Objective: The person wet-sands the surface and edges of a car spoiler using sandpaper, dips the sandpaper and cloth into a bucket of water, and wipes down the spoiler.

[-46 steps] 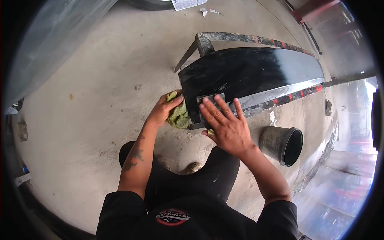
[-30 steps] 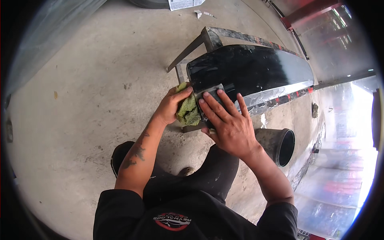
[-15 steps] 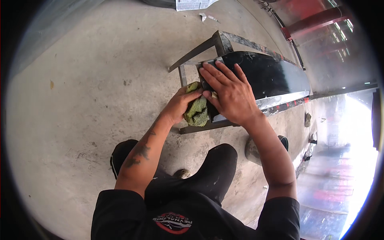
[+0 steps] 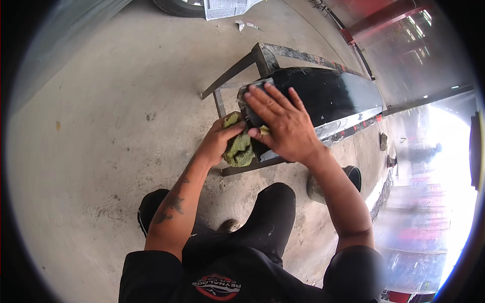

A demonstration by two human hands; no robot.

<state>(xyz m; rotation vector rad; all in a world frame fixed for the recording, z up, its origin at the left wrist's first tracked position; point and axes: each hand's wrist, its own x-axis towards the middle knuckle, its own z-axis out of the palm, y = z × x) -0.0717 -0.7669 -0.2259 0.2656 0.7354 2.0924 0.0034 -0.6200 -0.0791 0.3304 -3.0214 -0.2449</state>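
A glossy black panel (image 4: 336,96), shaped like a piece of car bodywork, rests on a dark metal stand (image 4: 265,61). My right hand (image 4: 290,130) lies nearly flat on the panel's near-left end, thumb out to the side. A small yellow pad (image 4: 264,130) shows between that thumb and the palm; the hand covers the rest of it. Beside it, at the panel's left edge, my left hand (image 4: 214,144) is closed on a crumpled green cloth (image 4: 239,151), which hangs below the fingers.
Behind my right forearm stands a bucket (image 4: 317,188). A tyre (image 4: 177,7) and a newspaper sheet (image 4: 225,8) are at the far edge, with paper scraps (image 4: 240,25) on the concrete floor. Translucent sheeting (image 4: 404,65) hangs on the right.
The view has shifted, so the stand and panel appear further left. My right hand has slid slightly along the panel's end; my left hand keeps its hold on the cloth.
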